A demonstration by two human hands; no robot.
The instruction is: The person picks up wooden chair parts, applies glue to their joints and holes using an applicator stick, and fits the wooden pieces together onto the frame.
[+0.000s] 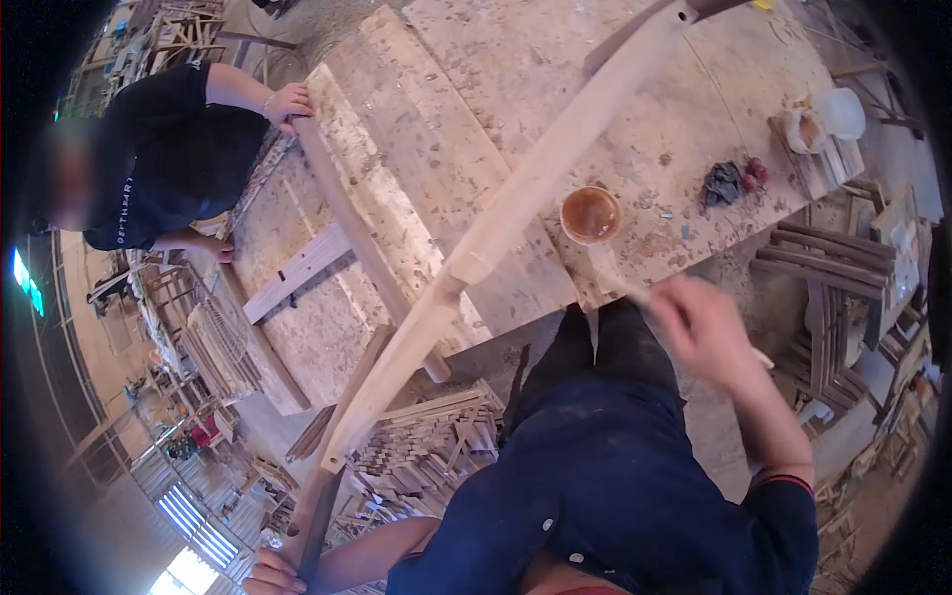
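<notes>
Wooden frame (540, 188), grasped at near end by left fingers (276, 572); brush (623, 288) clasped in right fingers (676, 309), cup (592, 215) just beyond.

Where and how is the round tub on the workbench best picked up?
Probably around the outer wall of the tub, below the rim, coming from the wearer's right: its round top is open over brown contents, a long wooden piece passes on the left, and the brush-like tool in the right hand points toward its near side.
</notes>
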